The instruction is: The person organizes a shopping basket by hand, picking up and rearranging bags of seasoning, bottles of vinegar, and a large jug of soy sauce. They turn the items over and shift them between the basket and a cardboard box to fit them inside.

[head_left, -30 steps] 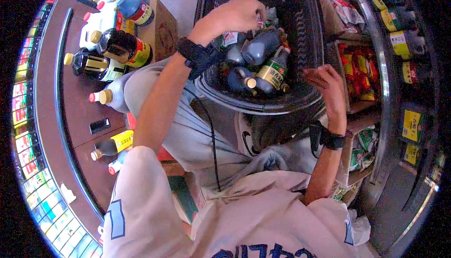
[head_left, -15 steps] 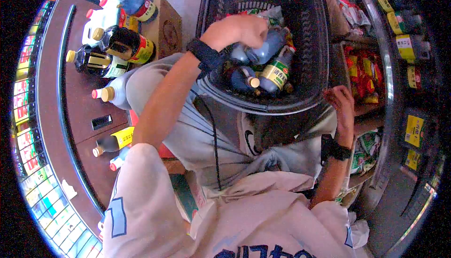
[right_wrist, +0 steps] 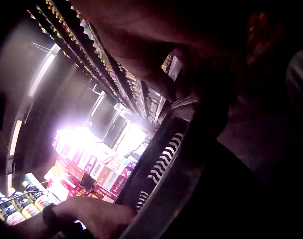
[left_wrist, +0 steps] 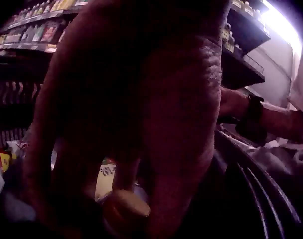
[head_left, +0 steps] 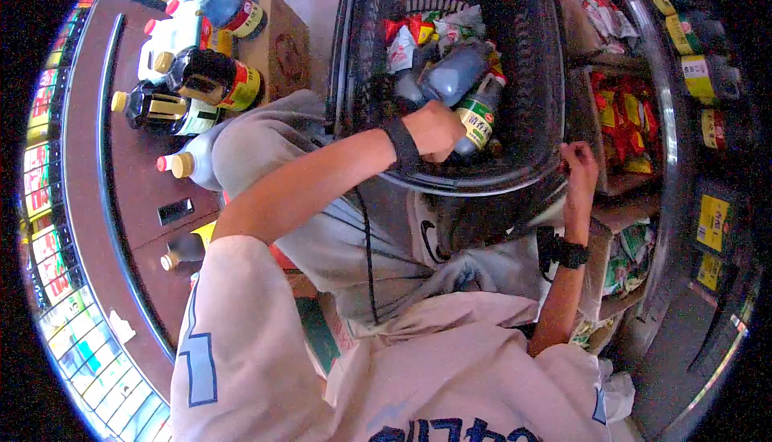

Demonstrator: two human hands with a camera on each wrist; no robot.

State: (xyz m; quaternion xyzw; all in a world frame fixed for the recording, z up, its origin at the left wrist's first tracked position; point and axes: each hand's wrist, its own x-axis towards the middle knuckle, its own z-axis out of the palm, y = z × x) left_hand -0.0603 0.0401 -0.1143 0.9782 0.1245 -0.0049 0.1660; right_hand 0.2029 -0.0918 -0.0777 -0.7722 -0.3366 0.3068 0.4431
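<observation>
My left hand (head_left: pixel 434 131) reaches down into the black plastic basket (head_left: pixel 537 160), over its near part. Its fingers curl round the gold cap (left_wrist: pixel 127 203) of a dark bottle, whose body the hand hides in the head view. Just right of that hand lies a bottle with a green and cream label (head_left: pixel 476 120). Beyond it a dark bottle (head_left: pixel 454 76) lies on its side, with a grey packet (head_left: pixel 460 25) and red packets (head_left: pixel 414 28) behind. My right hand (head_left: pixel 579 168) grips the basket's right rim with bent fingers.
Large bottles (head_left: pixel 213 76) of dark liquid stand at the left beside a cardboard box (head_left: pixel 285 48). A smaller bottle (head_left: pixel 186 247) lies nearer. On the right, a carton of red packets (head_left: pixel 623 124) sits below shelves with more bottles (head_left: pixel 708 76).
My left hand has moved from the packets at the back of the basket toward its near side, onto the gold-capped bottle. The right hand has come in against the rim, its fingers bending.
</observation>
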